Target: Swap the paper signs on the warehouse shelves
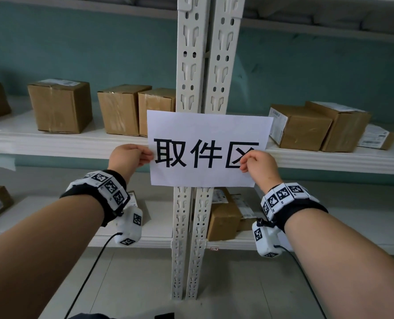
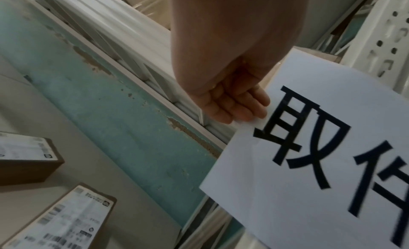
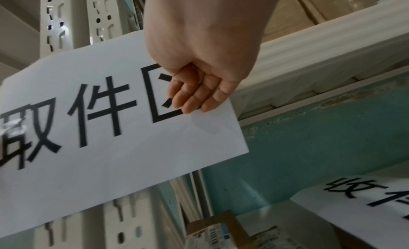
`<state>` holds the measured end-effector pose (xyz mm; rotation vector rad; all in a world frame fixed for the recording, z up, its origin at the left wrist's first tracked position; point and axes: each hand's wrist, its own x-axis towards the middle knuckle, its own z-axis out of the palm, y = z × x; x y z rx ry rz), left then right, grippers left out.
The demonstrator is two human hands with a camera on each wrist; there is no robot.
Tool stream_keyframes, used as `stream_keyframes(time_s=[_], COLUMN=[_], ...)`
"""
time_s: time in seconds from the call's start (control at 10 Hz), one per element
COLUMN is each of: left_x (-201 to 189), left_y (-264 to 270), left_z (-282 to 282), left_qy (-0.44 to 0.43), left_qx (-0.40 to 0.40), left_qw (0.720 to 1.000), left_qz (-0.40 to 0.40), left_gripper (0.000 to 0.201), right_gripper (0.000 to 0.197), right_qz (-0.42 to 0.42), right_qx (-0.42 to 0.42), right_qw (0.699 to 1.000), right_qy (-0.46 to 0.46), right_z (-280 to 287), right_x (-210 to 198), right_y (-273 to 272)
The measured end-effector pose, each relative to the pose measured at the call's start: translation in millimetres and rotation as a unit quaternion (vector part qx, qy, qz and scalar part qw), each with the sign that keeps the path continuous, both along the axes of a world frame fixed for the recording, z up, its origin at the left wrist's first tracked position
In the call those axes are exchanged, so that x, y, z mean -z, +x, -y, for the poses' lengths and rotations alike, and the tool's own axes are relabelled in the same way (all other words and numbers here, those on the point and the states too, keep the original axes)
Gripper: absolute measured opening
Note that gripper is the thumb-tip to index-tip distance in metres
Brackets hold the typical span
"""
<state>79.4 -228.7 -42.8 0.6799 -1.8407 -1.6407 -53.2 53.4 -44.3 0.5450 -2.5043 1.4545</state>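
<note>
A white paper sign (image 1: 205, 132) with three large black characters is held flat in front of the twin white shelf uprights (image 1: 199, 65), at the height of the middle shelf. My left hand (image 1: 131, 157) pinches its left edge and my right hand (image 1: 257, 163) pinches its right edge over the last character. The left wrist view shows the sign (image 2: 321, 165) with my left hand (image 2: 234, 104) on its edge; the right wrist view shows the sign (image 3: 99, 139) under my right hand (image 3: 197, 93). A second paper sign (image 3: 365, 200) with black characters lies at the lower right.
Cardboard boxes (image 1: 61, 105) stand on the middle shelf (image 1: 53, 141) to the left, more boxes (image 1: 318, 125) to the right. Labelled parcels (image 1: 226, 215) sit on the lower shelf behind the uprights. The back wall is teal.
</note>
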Motion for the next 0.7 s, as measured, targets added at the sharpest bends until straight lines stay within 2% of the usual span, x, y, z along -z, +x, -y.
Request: stream_keyframes(time_s=[0.2,0.5,0.6,0.7], left_x=[0.4,-3.3,-1.8,0.7], left_y=[0.5,2.7,7.8,11.2], left_z=[1.1,-2.4,-5.1,-8.0], left_qy=[-0.013,-0.018,-0.056,-0.100], left_qx=[-0.023,-0.014,-0.033,-0.059], left_qw=[1.000,1.000,0.997,0.992], left_qz=[-0.007,0.005,0.030,0.040], left_gripper=[0.039,0.038,0.035,0.020], right_gripper=[0.033,0.036,0.034,0.034], right_qz=[-0.004,0.021,0.034,0.032], right_qx=[0.038,0.093,0.097,0.115], right_qw=[0.999,0.995,0.994,0.993], right_qy=[0.014,0.032,0.041,0.024], right_z=[-25.4,-42.6,-49.0,-57.8], right_x=[-4.1,-3.7,-2.8,-1.3], right_y=[-9.5,-17.4,-15.3,-16.2])
